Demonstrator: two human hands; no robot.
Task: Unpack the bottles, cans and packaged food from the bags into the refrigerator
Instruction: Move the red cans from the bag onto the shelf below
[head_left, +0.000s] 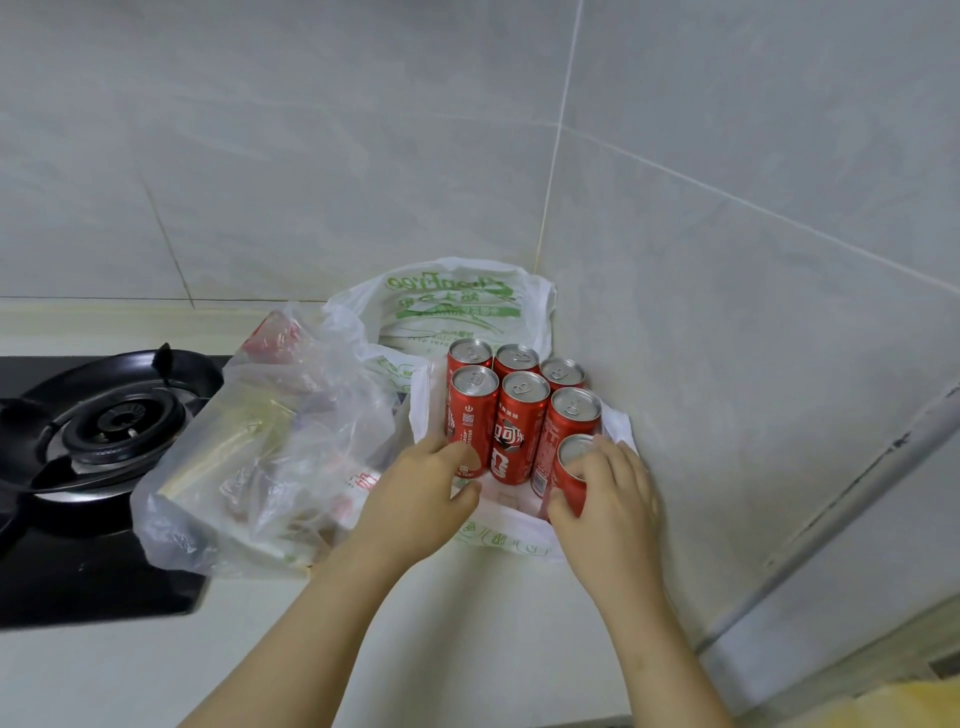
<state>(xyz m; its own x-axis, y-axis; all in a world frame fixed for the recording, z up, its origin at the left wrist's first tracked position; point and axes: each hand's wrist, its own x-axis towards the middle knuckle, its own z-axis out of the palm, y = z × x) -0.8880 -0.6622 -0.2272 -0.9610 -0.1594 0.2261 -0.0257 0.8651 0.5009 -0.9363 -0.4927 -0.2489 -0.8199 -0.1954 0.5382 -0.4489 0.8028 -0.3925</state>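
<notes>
**Cans First at the Kitchen Corner**

My right hand (608, 488) curls round a red can (570, 480), thumb against its near side and fingers wrapped over its rim and far side. The can stands upright at the front of the white bag (452, 301), right under my palm. Six more red cans (519, 426) stand upright in two rows just beyond my fingertips, packed side by side in the same bag. Its green-printed plastic is pushed down around them and rises behind them against the tiled wall (311, 156).

My left hand (421, 483) sits just left of my right, at the bag's near edge, with its fingers bent beside the front-left can of the group. Whether they pinch the plastic or only rest on it, I cannot tell.

Left of my left hand, touching the white bag, slumps a clear bag (270, 447) of packaged food, its contents blurred through the film. Farther left again lies a black gas burner (109, 421). Both bags rest on the pale counter (467, 649) that runs beneath my wrists.
</notes>
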